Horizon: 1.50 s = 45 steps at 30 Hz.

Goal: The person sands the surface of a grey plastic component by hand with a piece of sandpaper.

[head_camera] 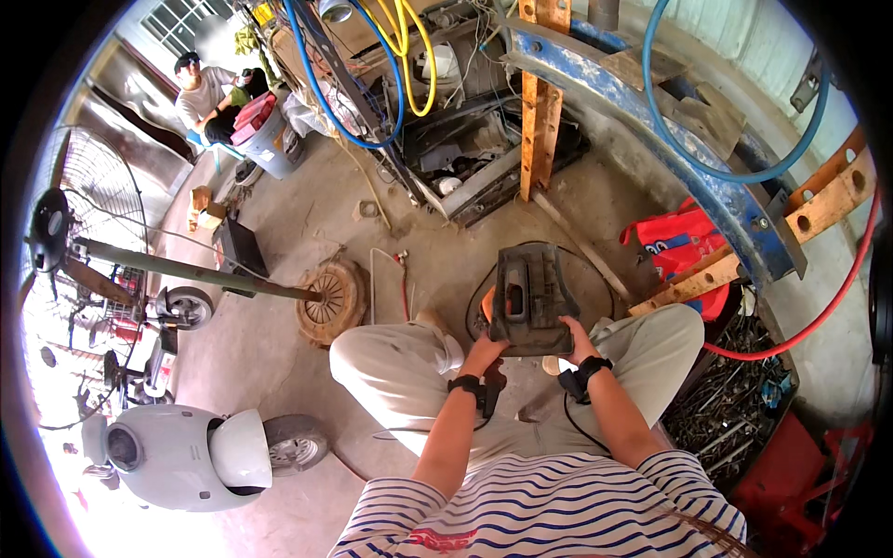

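Between my knees I hold a dusty black moulded plastic panel [548, 300] with a slot and ribs. My left hand [486, 354] grips its near left corner, and my right hand [579, 340] grips the near right corner. An orange object [486, 304] shows partly past the panel's left edge; the rest of it is hidden. Just below my left hand is a dark reddish object [495, 380], too covered to identify. A black cable [469, 307] loops on the concrete floor around the panel. Both wrists wear black straps with small devices.
A pedestal fan [209, 268] on a clutch-like metal base [333, 296] stands left. A grey scooter [174, 457] is behind it. Right are a blue steel beam [607, 84], a red bag [687, 240] and a bin of metal scraps [725, 418]. A seated person [202, 94] is far left.
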Available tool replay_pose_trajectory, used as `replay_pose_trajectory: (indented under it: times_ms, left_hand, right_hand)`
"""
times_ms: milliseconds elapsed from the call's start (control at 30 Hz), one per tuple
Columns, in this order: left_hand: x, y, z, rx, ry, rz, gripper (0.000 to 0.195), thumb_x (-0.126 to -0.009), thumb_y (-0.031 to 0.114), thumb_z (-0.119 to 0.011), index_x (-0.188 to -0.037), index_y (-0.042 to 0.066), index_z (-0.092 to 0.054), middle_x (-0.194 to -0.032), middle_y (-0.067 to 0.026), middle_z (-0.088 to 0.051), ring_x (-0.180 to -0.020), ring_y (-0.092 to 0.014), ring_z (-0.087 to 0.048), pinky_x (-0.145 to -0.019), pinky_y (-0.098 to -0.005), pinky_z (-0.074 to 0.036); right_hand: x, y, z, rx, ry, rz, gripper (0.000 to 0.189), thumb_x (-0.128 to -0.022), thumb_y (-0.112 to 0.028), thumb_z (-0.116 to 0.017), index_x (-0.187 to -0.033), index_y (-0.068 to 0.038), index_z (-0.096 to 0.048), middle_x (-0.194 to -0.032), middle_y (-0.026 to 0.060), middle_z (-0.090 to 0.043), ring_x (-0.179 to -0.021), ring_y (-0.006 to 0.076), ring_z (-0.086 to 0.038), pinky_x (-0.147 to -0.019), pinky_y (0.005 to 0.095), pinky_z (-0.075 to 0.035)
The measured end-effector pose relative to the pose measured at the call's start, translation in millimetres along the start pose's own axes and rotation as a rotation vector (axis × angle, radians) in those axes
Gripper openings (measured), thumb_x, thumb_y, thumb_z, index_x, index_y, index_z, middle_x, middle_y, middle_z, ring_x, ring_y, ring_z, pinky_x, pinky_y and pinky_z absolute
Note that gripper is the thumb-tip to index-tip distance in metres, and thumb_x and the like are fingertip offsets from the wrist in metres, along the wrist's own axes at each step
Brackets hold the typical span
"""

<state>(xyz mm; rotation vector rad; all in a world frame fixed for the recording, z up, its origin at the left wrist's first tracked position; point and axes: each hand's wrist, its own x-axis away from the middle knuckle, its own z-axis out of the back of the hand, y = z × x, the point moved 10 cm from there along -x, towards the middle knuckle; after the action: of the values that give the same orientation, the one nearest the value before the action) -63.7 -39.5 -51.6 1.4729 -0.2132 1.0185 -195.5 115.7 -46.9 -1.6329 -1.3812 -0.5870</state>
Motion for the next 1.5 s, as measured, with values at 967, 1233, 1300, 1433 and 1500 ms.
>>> replay_pose_trajectory:
  times_ms: [967, 1233, 1300, 1433, 1500]
  left_hand:
    - [5.5, -7.9, -12.0, 0.638, -0.109, 0.248, 0.024, -0.067, 0.029, -0.055, -0.076, 0.007, -0.054, -0.072, -0.0099, -0.058, -0.056, -0.023, -0.053, -0.056, -0.0332, -0.047]
    - [20.4, -5.2, -16.0, 0.544, -0.200, 0.268, 0.029, -0.068, 0.034, -0.055, -0.078, 0.007, -0.055, -0.067, -0.0087, -0.058, -0.052, -0.019, -0.052, -0.048, -0.0303, -0.043]
    - [18.9, -4.1, -17.7, 0.562, -0.264, 0.276, 0.030, -0.069, 0.035, -0.055, -0.080, 0.007, -0.055, -0.068, -0.0086, -0.059, -0.052, -0.020, -0.052, -0.049, -0.0309, -0.044]
    - [15.1, -2.1, -36.5, 0.719, -0.321, 0.271, 0.031, -0.071, 0.033, -0.058, -0.087, 0.006, -0.056, -0.073, -0.0088, -0.061, -0.055, -0.022, -0.053, -0.052, -0.0340, -0.046]
    - [10.6, -11.6, -20.5, 0.770, -0.260, 0.195, 0.031, -0.072, 0.031, -0.058, -0.089, 0.006, -0.057, -0.077, -0.0087, -0.061, -0.058, -0.022, -0.054, -0.055, -0.0349, -0.046]
  right_hand:
    - [-21.2, -26.5, -15.7, -0.037, -0.232, 0.263, 0.048, -0.089, -0.036, -0.052, -0.126, -0.004, -0.047, -0.131, 0.0094, -0.046, -0.120, 0.0240, -0.043, -0.099, 0.0365, -0.036]
    - [5.2, -28.4, -52.5, -0.295, -0.526, 0.144, 0.058, -0.086, -0.043, -0.056, -0.129, -0.007, -0.043, -0.130, 0.0088, -0.046, -0.117, 0.0253, -0.045, -0.098, 0.0370, -0.037]
    - [2.5, -28.2, -49.8, -0.275, -0.508, 0.155, 0.054, -0.087, -0.041, -0.056, -0.128, -0.008, -0.044, -0.130, 0.0084, -0.047, -0.118, 0.0246, -0.044, -0.098, 0.0362, -0.037]
    - [0.4, -51.9, -17.9, 0.640, -0.354, 0.968, 0.039, -0.088, -0.034, -0.054, -0.118, -0.009, -0.050, -0.126, 0.0080, -0.049, -0.114, 0.0228, -0.046, -0.097, 0.0345, -0.037]
    - [-17.5, -41.7, -21.8, 0.205, -0.441, 0.600, 0.034, -0.086, -0.024, -0.056, -0.116, -0.009, -0.050, -0.124, 0.0079, -0.049, -0.112, 0.0226, -0.048, -0.097, 0.0342, -0.037]
